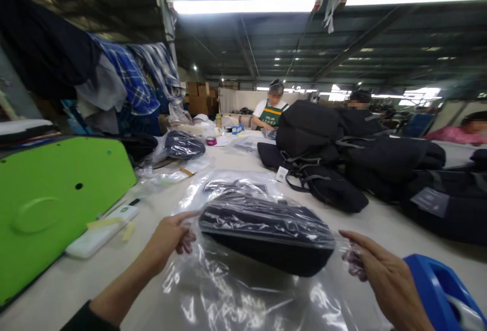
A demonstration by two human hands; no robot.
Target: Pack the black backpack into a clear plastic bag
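Note:
In front of me a black fabric bag (266,239) lies partly inside a clear plastic bag (243,295), whose loose film spreads towards me over the table. My left hand (171,239) is closed on the film at the left side, thumb and fingers pinching it beside the black bag. On the other side my right hand (384,270) grips a bunched fold of the same plastic, fingers curled round it. Both hands hold the film rather than the black bag itself. Another clear plastic sheet with dark printing (236,187) lies just behind.
Black backpacks (315,133) are heaped at the right. A blue tape dispenser (441,290) stands by my right hand. To the left are a green board (68,194) and a white power bank (102,232). A wrapped dark bag (184,144) lies farther back; a co-worker (271,110) stands across the table.

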